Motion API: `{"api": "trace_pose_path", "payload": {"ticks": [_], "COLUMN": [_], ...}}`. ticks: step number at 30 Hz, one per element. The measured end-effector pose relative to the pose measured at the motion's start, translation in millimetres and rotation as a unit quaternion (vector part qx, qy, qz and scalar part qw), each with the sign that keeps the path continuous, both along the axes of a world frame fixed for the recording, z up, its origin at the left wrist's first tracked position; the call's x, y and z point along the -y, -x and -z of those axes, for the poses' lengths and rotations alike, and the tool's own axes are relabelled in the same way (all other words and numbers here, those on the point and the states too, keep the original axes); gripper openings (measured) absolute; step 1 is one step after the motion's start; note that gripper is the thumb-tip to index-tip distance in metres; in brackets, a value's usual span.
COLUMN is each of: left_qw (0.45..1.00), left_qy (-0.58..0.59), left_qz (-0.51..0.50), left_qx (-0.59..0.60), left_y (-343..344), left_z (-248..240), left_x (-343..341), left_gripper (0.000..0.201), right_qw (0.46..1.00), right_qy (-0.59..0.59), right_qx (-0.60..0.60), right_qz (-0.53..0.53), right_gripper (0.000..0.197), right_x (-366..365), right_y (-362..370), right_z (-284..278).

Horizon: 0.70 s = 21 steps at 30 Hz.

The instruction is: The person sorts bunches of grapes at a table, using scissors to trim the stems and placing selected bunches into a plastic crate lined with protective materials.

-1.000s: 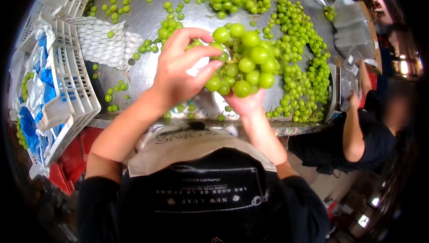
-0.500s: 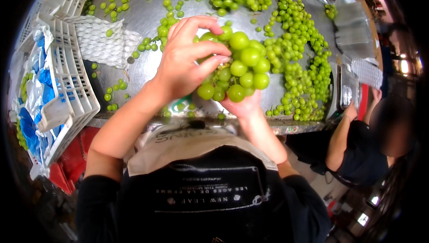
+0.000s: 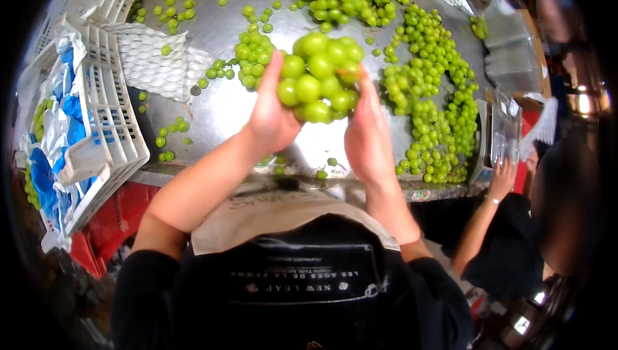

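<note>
Raised over the metal table, a bunch of green grapes (image 3: 318, 79) sits between my two hands. My left hand (image 3: 273, 108) cups it from the left, with the fingers partly hidden behind the fruit. On the other side my right hand (image 3: 371, 131) presses against it, its fingers pointing away from me. The stem is not visible. Just beyond my left hand lies a smaller cluster of grapes (image 3: 253, 50). A long heap of grape bunches (image 3: 428, 86) covers the table to the right.
A white plastic crate (image 3: 109, 99) with blue and white wrapping stands at left, beside a white foam net (image 3: 154, 60). More grape bunches (image 3: 351, 1) lie at the far side. At right, a co-worker's hand (image 3: 503, 179) touches a clear plastic box (image 3: 505, 128).
My left hand has moved from picking at the top of the bunch to holding its left side. My right hand came out from beneath to its right side, and the bunch turned.
</note>
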<state>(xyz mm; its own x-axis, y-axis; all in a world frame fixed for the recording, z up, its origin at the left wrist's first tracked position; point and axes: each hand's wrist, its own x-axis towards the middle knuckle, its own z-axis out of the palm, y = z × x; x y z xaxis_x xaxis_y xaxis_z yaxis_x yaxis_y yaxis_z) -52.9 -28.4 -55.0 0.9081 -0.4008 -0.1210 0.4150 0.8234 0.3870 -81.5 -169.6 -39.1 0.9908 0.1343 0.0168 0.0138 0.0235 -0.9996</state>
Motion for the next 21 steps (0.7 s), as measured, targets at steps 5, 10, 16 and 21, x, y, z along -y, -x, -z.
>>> {"api": "trace_pose_path", "payload": {"ticks": [5, 10, 16, 21], "left_qw": [0.994, 0.974, 0.962, 0.965], "left_qy": [0.083, 0.16, 0.159, 0.135], "left_qz": [0.031, 0.104, 0.168, 0.214], "left_qx": [-0.069, -0.119, -0.143, -0.07], "left_y": [-9.0, -7.6, -3.8, -1.8], "left_z": [5.2, 12.5, 29.1, 28.6], "left_x": [-9.6, -5.6, -3.8, -5.2], "left_gripper": [0.074, 0.075, 0.075, 0.077], "right_qw": [0.999, 0.955, 0.835, 0.792], "right_qy": [-0.021, -0.27, -0.428, -0.521], "right_qx": [0.025, -0.121, -0.335, -0.266], "right_qz": [-0.004, 0.005, -0.084, -0.178], "right_gripper": [0.057, 0.065, 0.085, 0.096], "right_x": [21.8, 24.6, 21.5, 28.1], "right_y": [-17.4, -45.4, -58.7, -51.4], "right_z": [-0.8, 38.7, 51.8, 71.9]}}
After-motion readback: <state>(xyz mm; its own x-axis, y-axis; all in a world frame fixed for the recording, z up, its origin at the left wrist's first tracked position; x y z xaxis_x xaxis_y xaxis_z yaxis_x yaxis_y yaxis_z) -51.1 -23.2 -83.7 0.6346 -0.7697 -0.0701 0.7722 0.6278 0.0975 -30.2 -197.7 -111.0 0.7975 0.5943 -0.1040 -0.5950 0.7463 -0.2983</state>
